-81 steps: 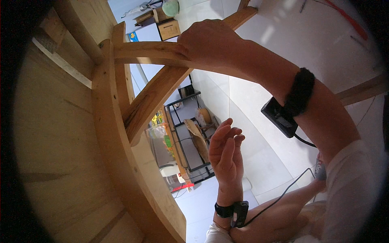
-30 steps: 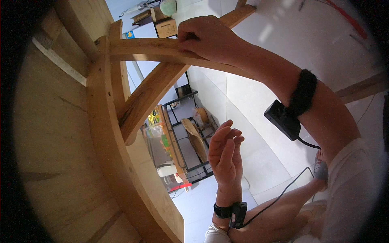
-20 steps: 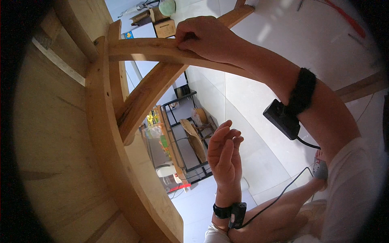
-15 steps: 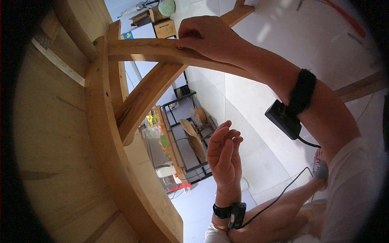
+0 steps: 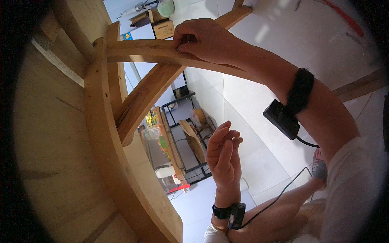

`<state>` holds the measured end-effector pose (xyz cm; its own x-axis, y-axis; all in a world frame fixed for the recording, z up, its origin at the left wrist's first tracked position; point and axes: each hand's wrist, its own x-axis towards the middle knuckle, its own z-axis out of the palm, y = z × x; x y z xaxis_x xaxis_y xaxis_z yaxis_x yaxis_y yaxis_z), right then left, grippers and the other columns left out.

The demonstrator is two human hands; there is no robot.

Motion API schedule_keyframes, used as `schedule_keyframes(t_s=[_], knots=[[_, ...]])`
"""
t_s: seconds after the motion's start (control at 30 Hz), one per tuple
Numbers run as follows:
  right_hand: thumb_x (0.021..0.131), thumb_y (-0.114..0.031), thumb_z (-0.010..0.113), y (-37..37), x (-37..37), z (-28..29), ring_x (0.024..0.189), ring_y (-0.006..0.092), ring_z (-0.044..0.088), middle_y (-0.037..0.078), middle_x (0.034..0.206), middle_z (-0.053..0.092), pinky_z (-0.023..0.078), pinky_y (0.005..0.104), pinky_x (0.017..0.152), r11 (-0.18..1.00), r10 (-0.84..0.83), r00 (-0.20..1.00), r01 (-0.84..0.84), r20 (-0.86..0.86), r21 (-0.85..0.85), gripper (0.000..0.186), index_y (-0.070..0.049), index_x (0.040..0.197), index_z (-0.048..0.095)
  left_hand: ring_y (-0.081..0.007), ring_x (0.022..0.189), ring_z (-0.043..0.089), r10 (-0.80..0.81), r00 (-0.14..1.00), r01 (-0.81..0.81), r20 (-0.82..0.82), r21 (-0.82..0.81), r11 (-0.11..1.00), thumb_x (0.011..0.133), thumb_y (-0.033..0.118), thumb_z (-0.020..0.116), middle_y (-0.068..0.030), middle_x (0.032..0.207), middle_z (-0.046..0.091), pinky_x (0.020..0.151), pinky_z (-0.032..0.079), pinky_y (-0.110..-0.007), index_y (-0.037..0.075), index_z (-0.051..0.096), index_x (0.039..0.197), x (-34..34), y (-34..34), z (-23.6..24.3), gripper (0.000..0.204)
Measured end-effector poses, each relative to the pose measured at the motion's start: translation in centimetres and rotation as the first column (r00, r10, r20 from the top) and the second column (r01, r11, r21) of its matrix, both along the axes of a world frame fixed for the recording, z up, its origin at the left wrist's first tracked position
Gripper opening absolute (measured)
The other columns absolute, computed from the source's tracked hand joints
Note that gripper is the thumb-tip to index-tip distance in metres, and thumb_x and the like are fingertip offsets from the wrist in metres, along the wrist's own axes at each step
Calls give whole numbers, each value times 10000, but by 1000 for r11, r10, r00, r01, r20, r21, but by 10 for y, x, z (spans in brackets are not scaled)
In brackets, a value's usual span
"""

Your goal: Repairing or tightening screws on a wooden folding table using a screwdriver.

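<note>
On the curved wooden rail (image 5: 137, 50) at the top, my right hand (image 5: 202, 40) has its fingers curled into a pinch; whatever lies between the fingertips is too hidden to make out. A diagonal wooden brace (image 5: 146, 97) crosses behind that rail. A thicker curved wooden member (image 5: 105, 137) runs down the left, joined to the rail. My left hand (image 5: 223, 154) is raised at the lower middle, palm showing, fingers loosely bent and apart, holding nothing. Black strapped devices with cables sit on my right forearm (image 5: 279, 119) and left wrist (image 5: 237, 216).
Pale plywood panels (image 5: 52, 150) fill the left side. Beyond the frame are a black metal rack (image 5: 184, 131) with goods, cardboard boxes (image 5: 162, 30), a pale green round object (image 5: 165, 8) and a tiled floor (image 5: 243, 105). A red tool (image 5: 352, 26) lies top right. My bare leg shows lower right.
My right hand's fingers have curled tighter on the rail and shifted slightly left. The view has drifted a little against the frame. My left hand keeps the same pose.
</note>
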<state>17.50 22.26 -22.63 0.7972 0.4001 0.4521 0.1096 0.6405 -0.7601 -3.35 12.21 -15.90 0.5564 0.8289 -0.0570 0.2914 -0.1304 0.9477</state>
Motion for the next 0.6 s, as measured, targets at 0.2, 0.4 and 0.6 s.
schedule_keyframes(t_s=[0.2, 0.4, 0.6], knots=[[794, -169, 548, 1, 6, 4, 656, 180, 565, 70, 729, 591, 449, 302, 596, 986, -6, 994, 24, 106, -167, 111, -66, 807, 587, -210, 971, 513, -17, 999, 18, -29, 18, 1000, 823, 21, 465, -172, 1173, 461, 798, 454, -299, -22, 476, 1109, 2, 0, 1, 289], [797, -160, 542, -5, 2, 9, 628, 181, 563, 70, 721, 585, 450, 308, 559, 987, -18, 997, 29, 73, -160, 101, -68, 821, 577, -191, 924, 526, 95, 992, -92, -80, 42, 995, 821, 32, 481, -164, 1122, 496, 776, 458, -290, -36, 466, 1116, 8, -5, 3, 303], [788, -120, 545, 0, 4, 1, 629, 175, 567, 72, 720, 581, 447, 307, 561, 1000, -9, 999, 9, 31, 10, 65, -64, 803, 573, -187, 912, 538, 25, 998, -24, -49, 15, 1000, 820, 36, 485, -154, 1131, 498, 784, 464, -284, -25, 475, 1110, 5, 0, -2, 296]])
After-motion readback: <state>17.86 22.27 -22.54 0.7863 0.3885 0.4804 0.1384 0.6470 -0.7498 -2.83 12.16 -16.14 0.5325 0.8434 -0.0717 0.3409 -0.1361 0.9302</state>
